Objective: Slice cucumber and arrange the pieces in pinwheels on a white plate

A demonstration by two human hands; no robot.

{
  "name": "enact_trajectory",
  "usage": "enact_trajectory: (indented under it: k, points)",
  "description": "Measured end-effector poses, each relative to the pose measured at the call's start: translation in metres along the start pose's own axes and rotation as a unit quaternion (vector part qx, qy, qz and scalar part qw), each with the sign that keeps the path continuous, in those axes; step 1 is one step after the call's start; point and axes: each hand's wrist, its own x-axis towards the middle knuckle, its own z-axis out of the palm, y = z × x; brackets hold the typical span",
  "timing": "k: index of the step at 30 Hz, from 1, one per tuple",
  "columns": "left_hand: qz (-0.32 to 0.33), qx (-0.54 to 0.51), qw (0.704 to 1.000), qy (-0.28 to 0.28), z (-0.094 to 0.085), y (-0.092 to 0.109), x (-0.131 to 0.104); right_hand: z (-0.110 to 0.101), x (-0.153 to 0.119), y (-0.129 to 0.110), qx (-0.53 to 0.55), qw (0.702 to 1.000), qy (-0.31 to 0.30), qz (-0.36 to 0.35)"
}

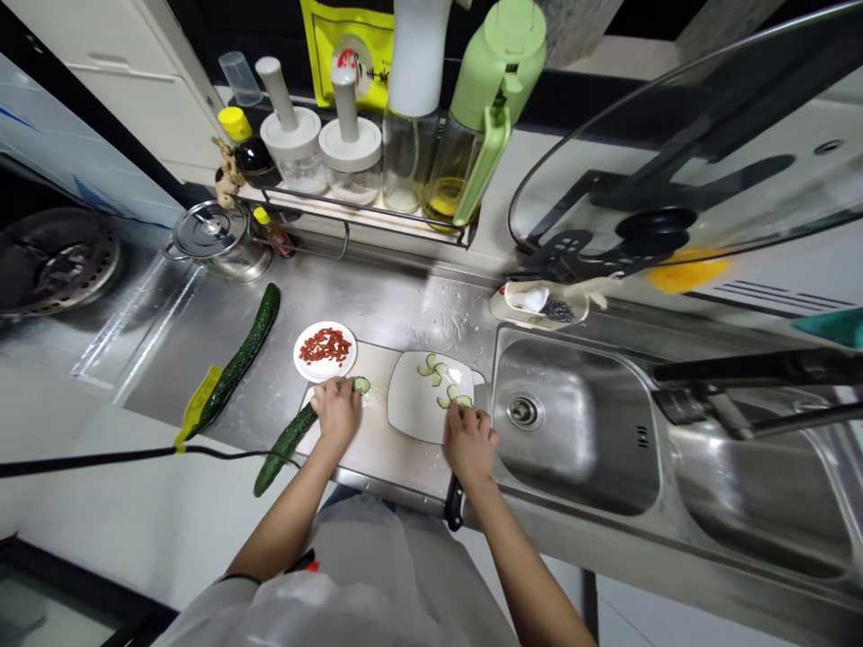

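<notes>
My left hand (337, 411) is wrapped round a cut cucumber (287, 449), whose pale cut end shows past my fingertips on the cutting board (378, 440). My right hand (470, 440) reaches over the right side of a white plate (413, 404). Its fingers are bent together at a cucumber slice (462, 401); the exact grip is partly hidden. More thin slices (431, 367) lie in a curved cluster at the plate's far side. Below my right wrist, a knife's black handle (454, 505) sticks out over the counter edge, its blade mostly hidden.
A small plate of red berries (324, 350) stands behind the board. To the left lie a whole cucumber (243, 359) with a yellow label and a lidded pot (219, 238). The sink (580, 422) is at right; a condiment shelf (364, 211) runs behind. A black cable (135, 459) crosses at left.
</notes>
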Motion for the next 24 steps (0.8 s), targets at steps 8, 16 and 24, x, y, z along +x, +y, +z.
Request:
enact_trajectory:
  k: [8, 16, 24]
  points:
    - [-0.009, -0.003, 1.000, -0.022, -0.001, 0.005, 0.002, -0.004, -0.003, -0.002, 0.015, 1.000, 0.007, 0.011]
    - [-0.007, -0.040, 0.999, -0.008, -0.003, 0.010, 0.004, -0.007, -0.006, 0.001, 0.043, 0.998, 0.033, 0.020]
    - [-0.011, -0.082, 0.997, -0.001, -0.005, 0.011, 0.006, -0.014, -0.012, 0.000, 0.081, 0.995, 0.048, 0.020]
